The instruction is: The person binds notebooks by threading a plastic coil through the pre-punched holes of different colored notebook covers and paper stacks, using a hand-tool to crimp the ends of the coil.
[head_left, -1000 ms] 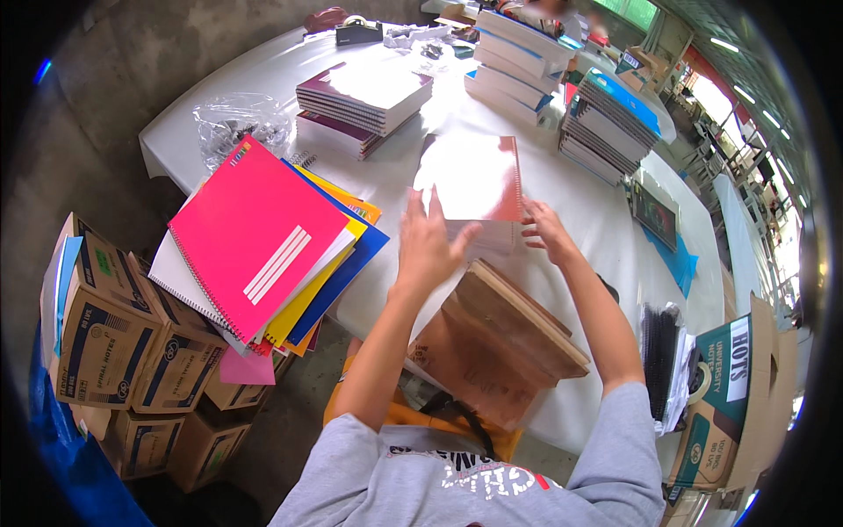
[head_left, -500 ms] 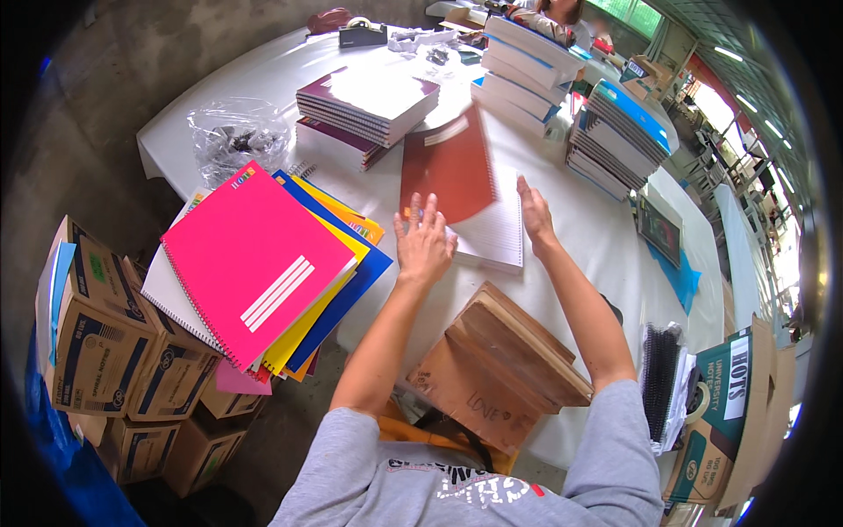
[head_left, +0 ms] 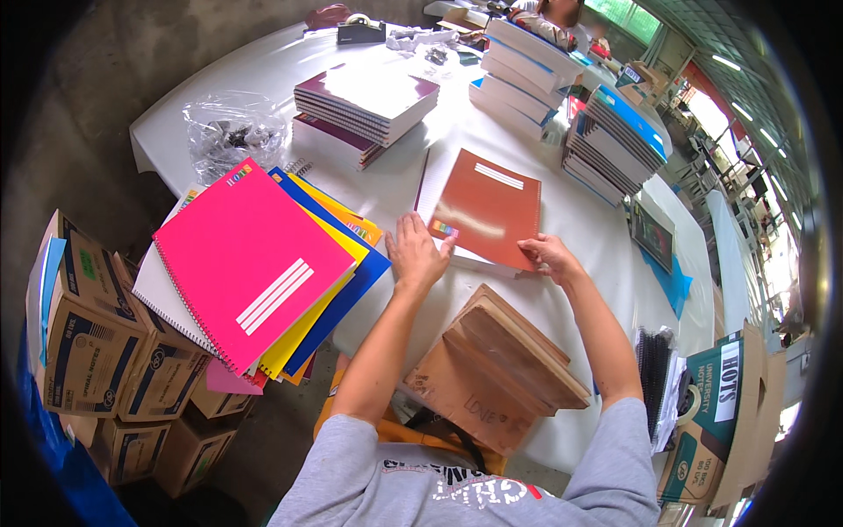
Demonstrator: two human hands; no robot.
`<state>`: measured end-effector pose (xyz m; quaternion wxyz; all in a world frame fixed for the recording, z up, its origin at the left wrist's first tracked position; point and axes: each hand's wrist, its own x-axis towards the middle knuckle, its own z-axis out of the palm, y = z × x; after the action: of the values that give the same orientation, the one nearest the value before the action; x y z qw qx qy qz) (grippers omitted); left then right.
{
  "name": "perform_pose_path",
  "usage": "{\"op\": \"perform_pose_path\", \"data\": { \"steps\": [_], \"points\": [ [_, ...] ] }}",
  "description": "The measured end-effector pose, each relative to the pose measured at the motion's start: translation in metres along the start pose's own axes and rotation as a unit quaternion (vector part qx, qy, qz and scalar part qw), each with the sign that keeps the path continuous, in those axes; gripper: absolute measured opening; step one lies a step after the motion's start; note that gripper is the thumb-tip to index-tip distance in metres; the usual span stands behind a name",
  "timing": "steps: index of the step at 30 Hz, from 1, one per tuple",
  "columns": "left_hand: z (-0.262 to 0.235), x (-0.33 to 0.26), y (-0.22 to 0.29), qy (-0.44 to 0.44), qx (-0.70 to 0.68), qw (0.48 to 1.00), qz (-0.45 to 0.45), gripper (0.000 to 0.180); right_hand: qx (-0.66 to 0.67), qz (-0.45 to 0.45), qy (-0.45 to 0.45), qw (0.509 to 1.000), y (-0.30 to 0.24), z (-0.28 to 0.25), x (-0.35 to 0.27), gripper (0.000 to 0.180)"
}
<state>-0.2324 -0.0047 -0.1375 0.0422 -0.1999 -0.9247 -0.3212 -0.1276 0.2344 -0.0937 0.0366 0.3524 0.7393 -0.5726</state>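
A brown notebook cover [head_left: 489, 207] with white label lines lies over a stack of white pages [head_left: 452, 257] in front of me. At the near right corner of the cover is my right hand [head_left: 551, 257], its thumb and fingers closed on the edge. My left hand [head_left: 415, 252] rests at the near left edge of the pages, fingers stretched out and close together. To its left, a pink spiral notebook [head_left: 255, 255] tops a fanned pile of yellow, blue and white ones. Between my forearms stands a brown wooden block [head_left: 500, 360] with a stepped top.
Maroon spiral notebooks [head_left: 364, 110] are stacked farther back, near a clear plastic bag [head_left: 233, 136]. Tall book stacks [head_left: 527, 75] and blue-topped notebooks [head_left: 615, 145] stand at the far right. Cardboard boxes [head_left: 97, 334] fill the lower left; a green box [head_left: 707, 422] stands lower right. A person sits opposite.
The brown cover has come down from a raised, tilted position and now lies over the pages. My right hand has moved from the pages' right side onto the cover's near corner.
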Motion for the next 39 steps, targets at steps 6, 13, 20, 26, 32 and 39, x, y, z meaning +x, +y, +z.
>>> {"op": "perform_pose_path", "data": {
  "steps": [6, 13, 20, 26, 32, 39],
  "points": [
    [-0.007, -0.010, 0.010, -0.038, 0.039, 0.997, 0.058, 0.077, 0.089, -0.033, 0.052, 0.994, 0.020, -0.003, 0.021, 0.025],
    [-0.016, -0.015, 0.016, -0.093, 0.087, 0.988, 0.082, 0.088, 0.091, -0.027, 0.054, 0.994, 0.007, -0.021, 0.003, 0.027],
    [-0.011, -0.012, 0.019, -0.096, 0.108, 0.986, 0.078, 0.095, -0.259, -0.321, 0.314, 0.855, -0.033, -0.061, -0.025, 0.027],
    [-0.016, -0.002, 0.009, -0.073, 0.018, 0.992, 0.105, 0.081, 0.011, -0.390, 0.173, 0.905, -0.126, -0.068, -0.181, 0.026],
    [-0.173, -0.064, 0.061, 0.137, -0.556, 0.783, 0.245, 0.065, -0.080, -0.463, 0.242, 0.849, -0.129, -0.068, -0.344, 0.038],
    [-0.197, -0.138, 0.022, -0.104, -0.591, 0.786, 0.150, 0.059, -0.363, -0.384, 0.130, 0.839, -0.075, 0.020, -0.359, 0.025]
  ]
}}
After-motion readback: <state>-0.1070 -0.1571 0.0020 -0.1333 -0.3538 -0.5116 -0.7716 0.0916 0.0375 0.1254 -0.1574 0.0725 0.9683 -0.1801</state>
